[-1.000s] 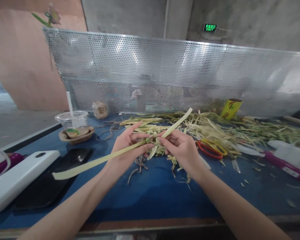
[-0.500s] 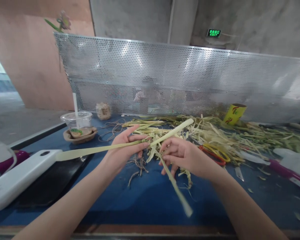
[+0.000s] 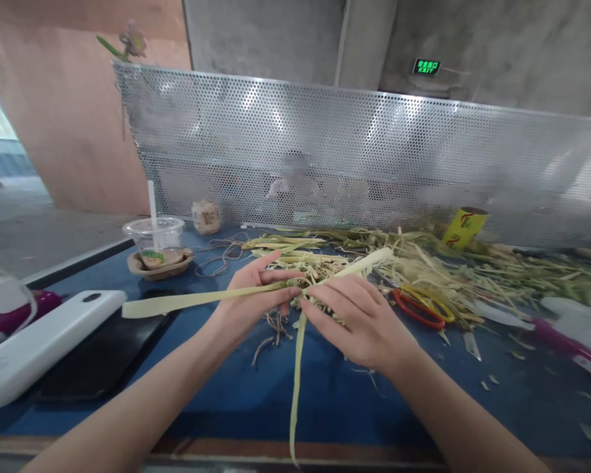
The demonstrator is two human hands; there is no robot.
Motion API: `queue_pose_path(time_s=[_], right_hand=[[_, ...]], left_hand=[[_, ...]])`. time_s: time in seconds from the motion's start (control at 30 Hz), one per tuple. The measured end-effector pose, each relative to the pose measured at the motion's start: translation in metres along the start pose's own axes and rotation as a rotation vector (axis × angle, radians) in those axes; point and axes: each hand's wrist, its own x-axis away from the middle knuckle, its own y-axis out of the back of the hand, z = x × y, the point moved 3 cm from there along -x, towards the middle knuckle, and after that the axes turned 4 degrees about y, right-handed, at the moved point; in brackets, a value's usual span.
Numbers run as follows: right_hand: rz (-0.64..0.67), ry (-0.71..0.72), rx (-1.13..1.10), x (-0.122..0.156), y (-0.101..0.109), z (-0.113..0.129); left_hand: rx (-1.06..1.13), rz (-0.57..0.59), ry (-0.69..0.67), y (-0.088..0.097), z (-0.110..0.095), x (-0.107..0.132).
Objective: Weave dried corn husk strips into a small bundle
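Note:
Pale green leaf strips meet in a small knot between my two hands, above the blue table [image 3: 256, 410]. My left hand [image 3: 249, 289] pinches the knot with thumb and fingers, and one flat leaf strip [image 3: 177, 302] sticks out to the left across it. My right hand [image 3: 354, 315] presses its fingertips on the same knot from the right. From there a narrow strip [image 3: 298, 387] hangs down towards me, and a wider strip [image 3: 372, 261] points up and right behind my right hand. The knot itself is partly covered by fingers.
Leaf scraps [image 3: 404, 256] spread along the back, with red-and-yellow-handled scissors [image 3: 421, 307] and a yellow tube [image 3: 465, 228] at right. Left are a plastic cup [image 3: 155, 233], a white power bank [image 3: 54, 345] and a black phone [image 3: 98, 361]. A perforated metal screen [image 3: 325, 144] stands behind.
My right hand has moved left and closed in on the knot, back of the hand now upward. The strip that slanted down to the right now hangs nearly straight down.

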Motion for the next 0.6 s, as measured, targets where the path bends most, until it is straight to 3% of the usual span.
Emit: queue_pose_path(time_s=[0.17, 0.23, 0.3, 0.4, 0.6], right_hand=[[0.067, -0.522, -0.496, 0.006, -0.015, -0.017], [0.149, -0.726, -0.731, 0.012, -0.024, -0.023], [0.257, -0.840, -0.940, 0.017, -0.030, -0.026], [0.320, -0.852, -1.037, 0.018, -0.032, -0.029], [0.241, -0.759, -0.773, 0.012, -0.026, -0.031]], left_hand=[[-0.052, 0.014, 0.002, -0.009, -0.002, 0.006], [-0.091, 0.063, -0.007, -0.012, -0.002, 0.008], [-0.161, 0.083, -0.013, -0.012, 0.000, 0.010], [-0.270, 0.098, -0.030, -0.012, 0.003, 0.010], [-0.276, 0.090, 0.008, -0.010, 0.002, 0.010]])
